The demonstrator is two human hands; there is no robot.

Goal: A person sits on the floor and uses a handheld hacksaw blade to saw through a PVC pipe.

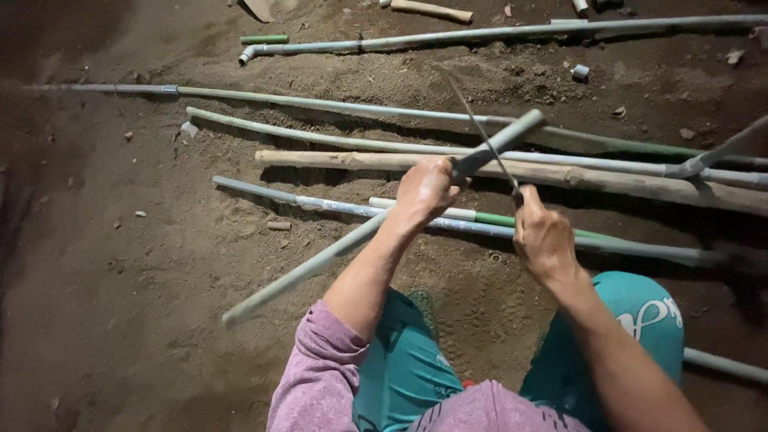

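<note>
A grey pipe (344, 248) is gripped by the left hand (428, 190) and sawn with a hacksaw blade (480, 128) pinched in the right hand (544, 240); the bare blade could slip and cut the fingers.

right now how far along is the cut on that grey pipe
Nothing looks finished: the grey pipe is in one piece from its low end to its raised tip. In hand: the left hand grips it tilted off the dirt floor, and the right hand holds a thin saw blade across it near the tip. How deep the blade sits is too blurred to tell. The cut is left to complete.
</note>
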